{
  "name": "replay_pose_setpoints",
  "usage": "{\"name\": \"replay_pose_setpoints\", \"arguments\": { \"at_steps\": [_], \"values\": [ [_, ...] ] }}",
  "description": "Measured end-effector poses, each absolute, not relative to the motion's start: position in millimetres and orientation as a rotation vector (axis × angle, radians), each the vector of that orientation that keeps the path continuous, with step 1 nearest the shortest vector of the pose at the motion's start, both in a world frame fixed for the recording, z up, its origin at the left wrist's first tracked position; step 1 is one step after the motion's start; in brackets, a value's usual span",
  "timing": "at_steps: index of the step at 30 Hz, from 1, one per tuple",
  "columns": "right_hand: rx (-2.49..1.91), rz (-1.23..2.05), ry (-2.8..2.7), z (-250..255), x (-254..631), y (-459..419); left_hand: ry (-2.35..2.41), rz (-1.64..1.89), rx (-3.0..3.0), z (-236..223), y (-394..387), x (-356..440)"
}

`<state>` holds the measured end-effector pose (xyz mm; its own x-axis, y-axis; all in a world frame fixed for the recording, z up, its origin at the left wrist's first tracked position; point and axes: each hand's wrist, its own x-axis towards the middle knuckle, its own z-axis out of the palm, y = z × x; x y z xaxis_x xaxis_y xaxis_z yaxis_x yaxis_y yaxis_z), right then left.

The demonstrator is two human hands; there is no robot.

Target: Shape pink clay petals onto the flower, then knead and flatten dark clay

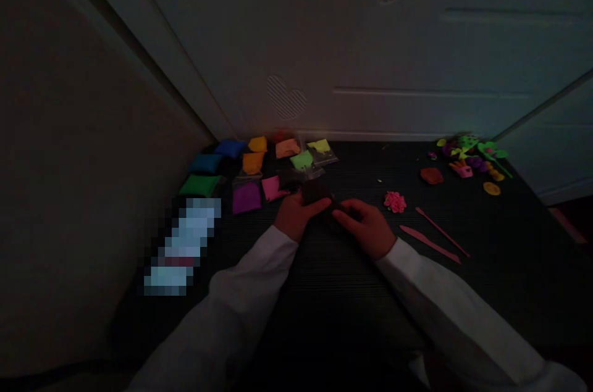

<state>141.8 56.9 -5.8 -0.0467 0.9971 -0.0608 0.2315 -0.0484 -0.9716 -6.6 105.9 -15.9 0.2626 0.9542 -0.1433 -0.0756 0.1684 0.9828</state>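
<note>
Over the dark table, my left hand (295,217) is closed around a dark, flattish piece (315,190), its thumb lying across the front. It looks like a packet of dark modelling clay, but the dim light hides its detail. My right hand (369,229) pinches the right edge of the same piece between thumb and fingers. Just left of my left hand lie a pink clay packet (272,188) and a purple clay packet (246,198). To the right of my right hand sits a pink clay flower (395,202).
Green (199,185), blue (230,148) and orange (252,163) clay packets lie at the back left, near a lit, blurred screen (185,244). Two pink modelling tools (430,244), a reddish-brown lump (431,176) and several small clay pieces (463,171) are at right. A white panel (393,58) stands behind.
</note>
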Motion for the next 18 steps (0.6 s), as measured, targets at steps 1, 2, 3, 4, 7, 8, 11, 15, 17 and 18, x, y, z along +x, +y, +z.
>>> {"name": "replay_pose_setpoints", "arguments": {
  "at_steps": [1, 2, 3, 4, 7, 8, 11, 15, 17, 18],
  "values": [
    [-1.393, 1.17, -1.388, -5.8, 141.9, 56.9, 1.025, 0.942, 1.138, -15.3, 105.8, -6.8],
    [-1.39, 1.169, -1.382, -6.0, 142.1, 56.8, 1.035, 0.936, 1.139, -14.7, 105.6, -7.3],
    [-1.386, 1.17, -1.376, -6.2, 142.1, 56.7, 1.046, 0.933, 1.141, -14.2, 105.3, -7.9],
    [-1.381, 1.172, -1.367, -6.4, 142.2, 56.8, 1.055, 0.934, 1.142, -14.0, 105.1, -8.4],
    [-1.36, 1.197, -1.33, -7.2, 142.2, 57.4, 1.064, 0.961, 1.136, -14.7, 104.8, -8.5],
    [-1.35, 1.213, -1.314, -7.2, 142.1, 57.7, 1.06, 0.974, 1.131, -15.4, 104.9, -7.8],
    [-1.326, 1.265, -1.26, -6.2, 142.2, 59.0, 1.048, 1.018, 1.121, -17.3, 105.2, -4.9],
    [-1.29, 1.325, -1.173, -4.9, 143.0, 60.0, 1.062, 1.057, 1.15, -13.2, 104.0, -2.9],
    [-1.272, 1.343, -1.135, -5.3, 143.5, 60.1, 1.091, 1.074, 1.175, -8.3, 102.5, -3.1],
    [-1.265, 1.346, -1.118, -5.7, 143.6, 60.2, 1.11, 1.083, 1.19, -5.7, 101.6, -3.4]
  ]
}}
